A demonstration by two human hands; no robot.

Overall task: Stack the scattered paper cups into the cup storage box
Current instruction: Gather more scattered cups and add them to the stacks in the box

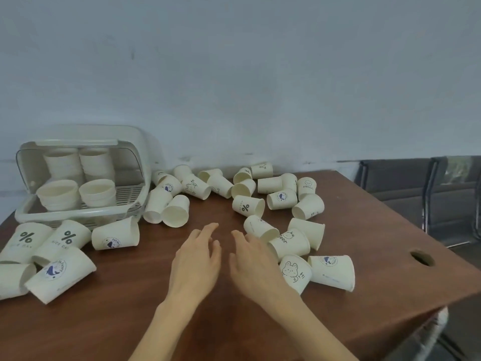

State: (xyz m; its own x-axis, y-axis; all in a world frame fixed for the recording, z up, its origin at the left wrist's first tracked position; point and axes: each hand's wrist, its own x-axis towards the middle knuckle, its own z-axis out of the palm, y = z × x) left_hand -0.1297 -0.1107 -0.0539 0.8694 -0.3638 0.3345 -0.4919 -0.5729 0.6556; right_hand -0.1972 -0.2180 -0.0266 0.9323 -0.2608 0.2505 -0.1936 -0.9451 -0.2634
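Both hands, the left hand [196, 259] and right hand [253, 264], hover empty with fingers loosely spread mid-table; best gather nearby cups [289, 243] rim-first, nesting them before reaching the storage box [78, 212] at the table's far left corner.

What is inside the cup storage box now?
The cup storage box holds four stacks of paper cups, two in front, two behind. The number of cups per stack is hidden, since they are nested.

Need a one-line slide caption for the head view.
Both open hands, left and right, hover over a brown wooden table strewn with white paper cups, white plastic cup storage box partly filled.
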